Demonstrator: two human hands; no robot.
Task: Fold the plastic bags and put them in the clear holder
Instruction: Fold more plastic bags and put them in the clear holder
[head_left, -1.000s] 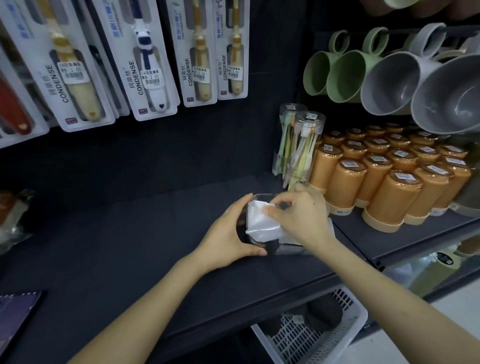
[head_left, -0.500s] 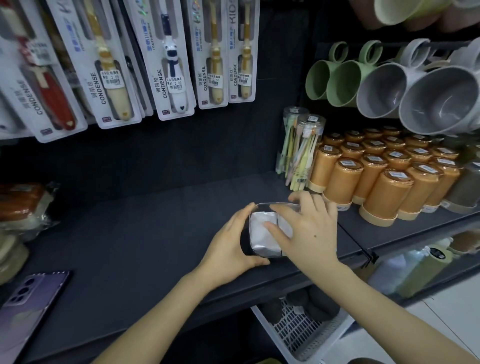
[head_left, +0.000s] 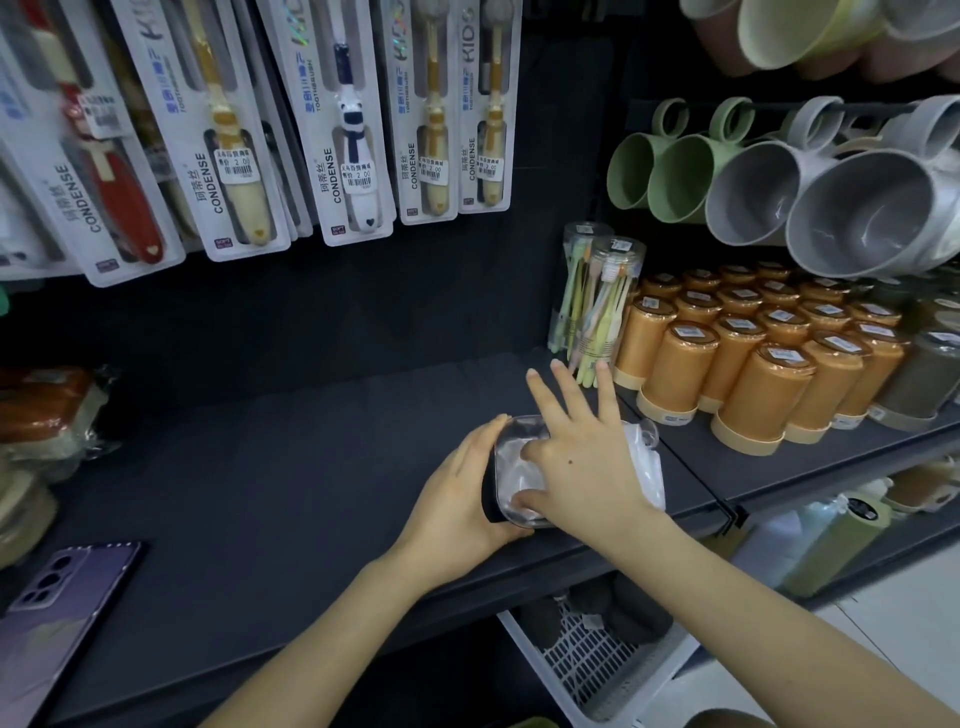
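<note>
My left hand (head_left: 462, 493) grips the clear holder (head_left: 503, 457) on the shelf (head_left: 260, 467) while my right hand (head_left: 587, 462), pinching a second ago, now fans open and presses the folded plastic bag (head_left: 522, 480) down inside it, so this bag seems nearly stowed.

The right hand (head_left: 587, 467), which pinched the bag (head_left: 514, 467) above the holder (head_left: 524, 422) a second ago, now has its fingers (head_left: 570, 395) spread straight and presses the bag deeper inside the holder.
</note>
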